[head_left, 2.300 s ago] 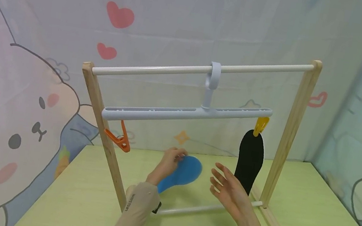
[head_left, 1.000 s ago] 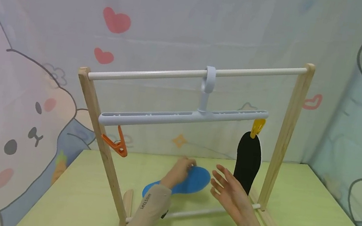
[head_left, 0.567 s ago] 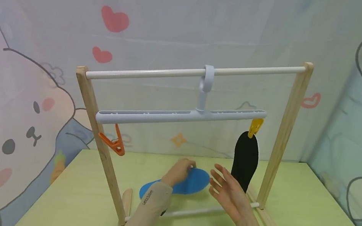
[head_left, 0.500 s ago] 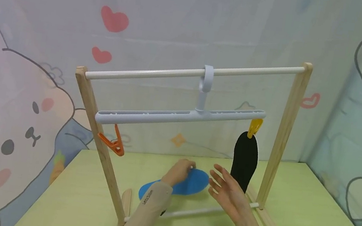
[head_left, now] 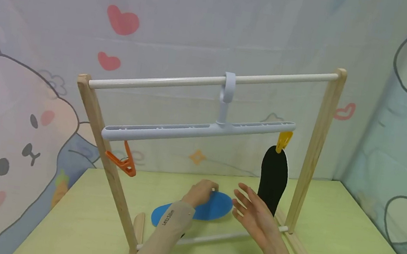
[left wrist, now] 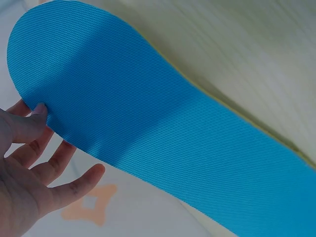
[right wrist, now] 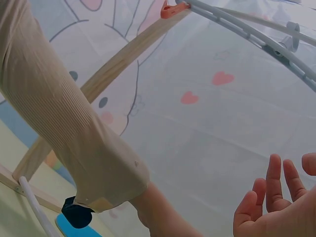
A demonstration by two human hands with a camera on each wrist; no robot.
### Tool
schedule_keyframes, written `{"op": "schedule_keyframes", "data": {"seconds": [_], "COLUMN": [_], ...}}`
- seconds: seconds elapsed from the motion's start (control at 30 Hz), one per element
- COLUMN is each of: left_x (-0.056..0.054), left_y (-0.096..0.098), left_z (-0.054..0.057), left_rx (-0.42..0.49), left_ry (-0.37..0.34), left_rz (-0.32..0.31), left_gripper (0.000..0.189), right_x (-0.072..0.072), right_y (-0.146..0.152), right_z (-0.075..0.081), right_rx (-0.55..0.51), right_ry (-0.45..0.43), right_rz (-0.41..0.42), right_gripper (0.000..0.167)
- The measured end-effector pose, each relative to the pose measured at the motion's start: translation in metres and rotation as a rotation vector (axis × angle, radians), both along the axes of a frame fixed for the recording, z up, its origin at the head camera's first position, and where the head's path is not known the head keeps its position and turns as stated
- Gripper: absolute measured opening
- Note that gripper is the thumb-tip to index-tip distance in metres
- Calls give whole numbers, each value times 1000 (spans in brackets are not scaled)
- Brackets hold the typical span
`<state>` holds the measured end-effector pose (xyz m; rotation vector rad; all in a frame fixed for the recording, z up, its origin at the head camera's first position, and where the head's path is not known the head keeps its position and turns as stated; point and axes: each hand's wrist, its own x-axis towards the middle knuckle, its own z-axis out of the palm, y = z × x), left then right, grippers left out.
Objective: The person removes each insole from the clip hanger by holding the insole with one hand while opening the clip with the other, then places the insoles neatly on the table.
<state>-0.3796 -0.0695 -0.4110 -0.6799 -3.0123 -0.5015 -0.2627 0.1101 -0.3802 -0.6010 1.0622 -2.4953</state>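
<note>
My left hand [head_left: 200,192] pinches the edge of a blue insole [left wrist: 148,108], thumb on its upper face and fingers underneath, as the left wrist view shows. In the head view the blue insole [head_left: 215,207] lies low behind the rack's bottom bar, partly covered by my left sleeve. My right hand [head_left: 255,216] is held up just right of it, palm turned inward, fingers relaxed and holding nothing. A black insole [head_left: 274,176] hangs from a yellow clip [head_left: 284,141] behind my right hand. On the left, an orange clip [head_left: 124,160] hangs from the grey hanger [head_left: 195,131].
A wooden rack [head_left: 314,155] with a white top rod [head_left: 170,82] carries the hanger. Its lower bar [head_left: 219,237] runs across under my forearms. The light green table [head_left: 351,243] extends to both sides, with a printed cloth [head_left: 186,25] behind.
Over the last two seconds my left hand has turned the blue insole flatter and shifted it a little lower. My right hand stays nearly still. The whole view has drifted slightly.
</note>
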Motion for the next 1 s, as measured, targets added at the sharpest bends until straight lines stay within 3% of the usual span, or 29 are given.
{"op": "schedule_keyframes", "data": {"seconds": [0.3,0.53,1.0], "left_x": [-4,-4,-6], "left_y": [2,6,8], "left_z": [-7,-9,-13], "left_rx": [12,45,12], "left_ry": [-39,-79,-51], "left_rz": [11,8,-12], "left_gripper": [26,37,41], "right_x": [0,0,1], "right_y": [-2,-1,0], "right_z": [1,1,1], "right_rx": [-15,-14,-8], "right_ry": [-5,-10,-3], "right_rz": [0,-3,-11], "right_gripper": [35,34,35]}}
